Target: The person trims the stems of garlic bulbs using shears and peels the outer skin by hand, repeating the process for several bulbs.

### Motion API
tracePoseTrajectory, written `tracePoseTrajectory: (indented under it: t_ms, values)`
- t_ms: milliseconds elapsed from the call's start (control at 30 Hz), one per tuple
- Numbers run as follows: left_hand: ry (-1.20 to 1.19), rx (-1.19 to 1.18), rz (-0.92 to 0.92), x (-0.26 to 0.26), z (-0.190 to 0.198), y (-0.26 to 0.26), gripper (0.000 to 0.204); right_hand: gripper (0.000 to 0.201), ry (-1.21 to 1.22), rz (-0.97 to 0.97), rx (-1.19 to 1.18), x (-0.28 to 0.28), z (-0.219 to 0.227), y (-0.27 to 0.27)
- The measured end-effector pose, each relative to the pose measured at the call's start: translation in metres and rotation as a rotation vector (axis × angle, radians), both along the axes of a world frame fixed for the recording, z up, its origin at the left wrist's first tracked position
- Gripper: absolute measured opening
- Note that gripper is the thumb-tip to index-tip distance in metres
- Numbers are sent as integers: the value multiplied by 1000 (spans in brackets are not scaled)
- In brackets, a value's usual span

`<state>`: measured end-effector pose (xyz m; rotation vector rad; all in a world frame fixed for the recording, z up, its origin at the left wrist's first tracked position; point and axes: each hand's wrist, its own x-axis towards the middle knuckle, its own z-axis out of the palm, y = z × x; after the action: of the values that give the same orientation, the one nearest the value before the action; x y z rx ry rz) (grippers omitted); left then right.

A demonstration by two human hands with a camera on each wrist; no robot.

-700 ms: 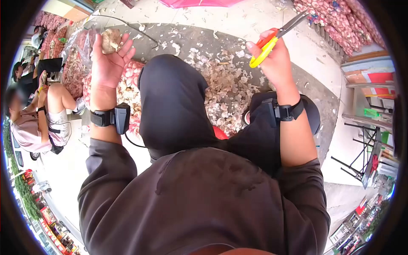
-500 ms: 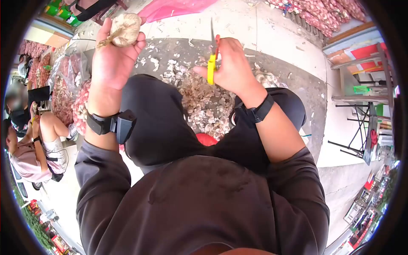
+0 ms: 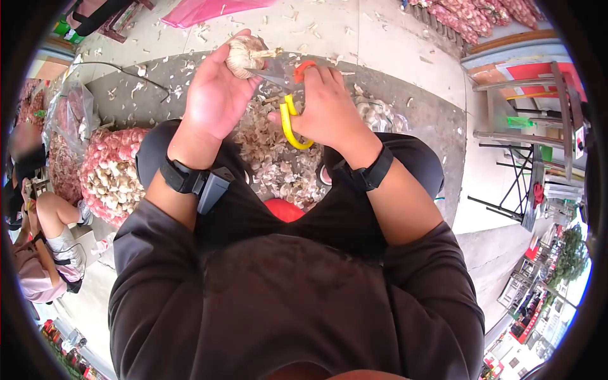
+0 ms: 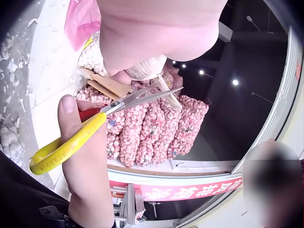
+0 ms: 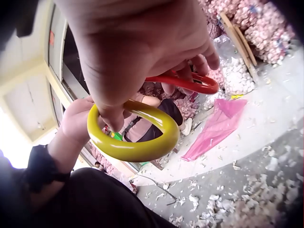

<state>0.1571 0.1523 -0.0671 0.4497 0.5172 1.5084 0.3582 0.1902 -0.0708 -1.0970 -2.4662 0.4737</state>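
Note:
A whitish garlic bulb [image 3: 245,57] with a dry stem pointing right lies in the left hand [image 3: 216,95], whose fingers bend round it. The right hand [image 3: 334,109] holds scissors by a yellow handle loop [image 3: 286,125] and a red one [image 3: 304,68]; the thumb is in the yellow loop and fingers are in the red. In the left wrist view the scissor blades [image 4: 142,99] stand parted near the bulb's stem [image 4: 167,90]; whether they touch it I cannot tell. The bulb [image 4: 148,68] is partly hidden by the left hand [image 4: 156,28].
Peeled skins [image 3: 285,171] litter the floor between the knees. A net sack of garlic [image 3: 113,177] stands by the left knee. Pink sheeting [image 3: 212,9] lies ahead, full net sacks [image 3: 468,19] at the upper right. Another person sits at the far left.
Both hands have come closer together. The left hand has moved right with the bulb, whose stem now points right instead of left; the scissors have swung round toward it.

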Motion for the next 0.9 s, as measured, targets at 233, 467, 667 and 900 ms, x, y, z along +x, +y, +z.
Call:
tracePoseTrajectory:
  t_ms: [233,467,667,900]
  values:
    - [51,-3,66,5,-1,-4,49,74,-33,0,-50,-9,-1,-1]
    - [159,25,143,14,9,-7,49,72,-11,24,-126,-10,-2,-5]
    - [206,49,143,13,3,-9,48,54,48,-12,-317,-9,2,-12]
    - [255,91,221,12,0,-9,42,43,96,-43,-393,-13,-4,-18]
